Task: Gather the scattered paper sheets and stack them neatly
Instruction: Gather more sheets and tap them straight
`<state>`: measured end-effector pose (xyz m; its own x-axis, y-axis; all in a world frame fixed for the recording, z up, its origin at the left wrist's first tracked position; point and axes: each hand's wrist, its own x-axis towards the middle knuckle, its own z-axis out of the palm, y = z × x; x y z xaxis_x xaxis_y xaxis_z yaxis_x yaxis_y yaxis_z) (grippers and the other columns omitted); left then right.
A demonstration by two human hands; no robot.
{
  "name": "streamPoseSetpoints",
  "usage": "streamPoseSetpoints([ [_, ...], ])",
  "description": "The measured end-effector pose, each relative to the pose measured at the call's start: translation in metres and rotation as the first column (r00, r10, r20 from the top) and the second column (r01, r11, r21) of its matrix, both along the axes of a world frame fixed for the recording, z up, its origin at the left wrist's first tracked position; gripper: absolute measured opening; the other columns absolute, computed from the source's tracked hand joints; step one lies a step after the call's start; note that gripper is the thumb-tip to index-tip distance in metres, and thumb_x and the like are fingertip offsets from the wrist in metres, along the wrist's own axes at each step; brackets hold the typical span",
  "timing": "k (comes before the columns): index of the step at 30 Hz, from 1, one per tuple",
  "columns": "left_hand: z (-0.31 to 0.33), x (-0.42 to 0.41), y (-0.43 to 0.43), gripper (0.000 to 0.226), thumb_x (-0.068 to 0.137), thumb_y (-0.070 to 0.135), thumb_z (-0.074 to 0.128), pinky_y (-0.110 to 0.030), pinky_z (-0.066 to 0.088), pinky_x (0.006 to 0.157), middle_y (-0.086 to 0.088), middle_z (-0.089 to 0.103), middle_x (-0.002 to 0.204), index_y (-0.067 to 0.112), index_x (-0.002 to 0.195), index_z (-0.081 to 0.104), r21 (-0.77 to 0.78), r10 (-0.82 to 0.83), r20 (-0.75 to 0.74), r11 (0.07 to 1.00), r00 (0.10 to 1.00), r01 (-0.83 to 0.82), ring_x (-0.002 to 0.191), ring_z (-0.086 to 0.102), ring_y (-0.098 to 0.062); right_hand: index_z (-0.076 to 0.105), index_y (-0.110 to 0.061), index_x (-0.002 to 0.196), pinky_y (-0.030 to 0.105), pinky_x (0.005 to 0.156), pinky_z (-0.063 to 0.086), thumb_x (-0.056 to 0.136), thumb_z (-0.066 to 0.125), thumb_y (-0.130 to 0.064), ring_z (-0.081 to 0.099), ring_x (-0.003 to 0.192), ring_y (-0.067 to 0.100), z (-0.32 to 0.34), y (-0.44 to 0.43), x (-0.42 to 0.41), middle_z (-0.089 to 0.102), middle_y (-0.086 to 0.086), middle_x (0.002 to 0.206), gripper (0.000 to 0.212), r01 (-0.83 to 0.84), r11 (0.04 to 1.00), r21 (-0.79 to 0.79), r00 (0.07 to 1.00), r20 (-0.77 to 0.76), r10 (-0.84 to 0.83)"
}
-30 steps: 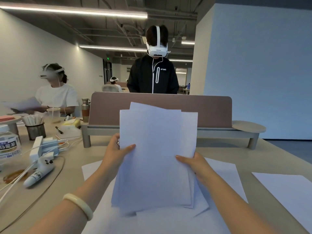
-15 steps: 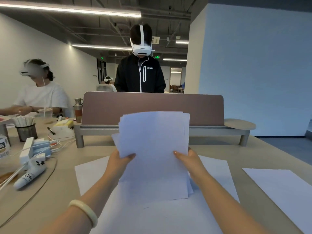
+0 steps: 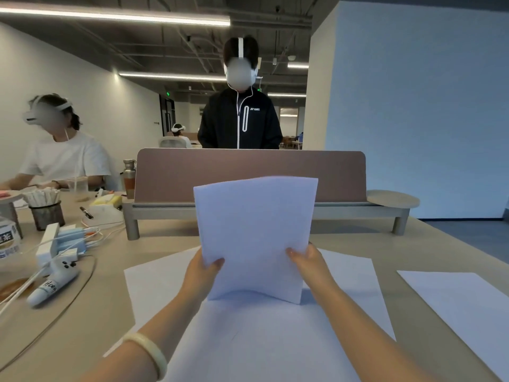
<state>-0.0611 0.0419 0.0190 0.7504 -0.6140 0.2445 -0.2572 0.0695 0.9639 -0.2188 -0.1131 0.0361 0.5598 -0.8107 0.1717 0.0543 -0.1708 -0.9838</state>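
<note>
Presently I log the table point(image 3: 82, 334) from its left edge across. At nine o'clock from the held paper stand a dark pen cup point(image 3: 46, 215) and, nearer me, a white controller point(image 3: 52, 285) lying on its side with cables over it. A person in a white shirt point(image 3: 64, 158) sits behind them at ten o'clock.

The left hand point(image 3: 202, 274), a pale bracelet point(image 3: 150, 354) on its wrist, pinches the left edge of the stack of paper sheets point(image 3: 256, 232): thumb on the near face, other fingers hidden behind. The stack stands upright at the centre of view, its edges squared. Its lower corners meet the flat sheets point(image 3: 248, 343) spread on the table at six o'clock, and the middle of that lower edge is bowed upward. At twelve o'clock a brown divider point(image 3: 338, 175) runs behind the stack, with a person in a black jacket point(image 3: 220, 125) beyond it.

The right hand point(image 3: 311, 264) pinches the right edge likewise, thumb in front, the other fingers out of my sight. At four o'clock a loose sheet point(image 3: 468, 301) lies flat, well apart from the stack.
</note>
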Motion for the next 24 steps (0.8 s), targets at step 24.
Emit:
streamPoseSetpoints([
  [24, -0.009, -0.028, -0.020, 0.028, 0.098, 0.014, 0.039, -0.036, 0.040, 0.080, -0.006, 0.050, 0.109, 0.012, 0.125, 0.035, 0.020, 0.171, -0.170, 0.985, 0.970, -0.170, 0.099, 0.051, -0.025, 0.048, -0.017, 0.108, 0.028, 0.066, 0.043, 0.085, 0.045, -0.001, 0.055, 0.082, 0.019, -0.022, 0.011, 0.014, 0.056, -0.001, 0.089, 0.028, 0.172, 0.982, 0.073, 0.985, -0.026, -0.170],
])
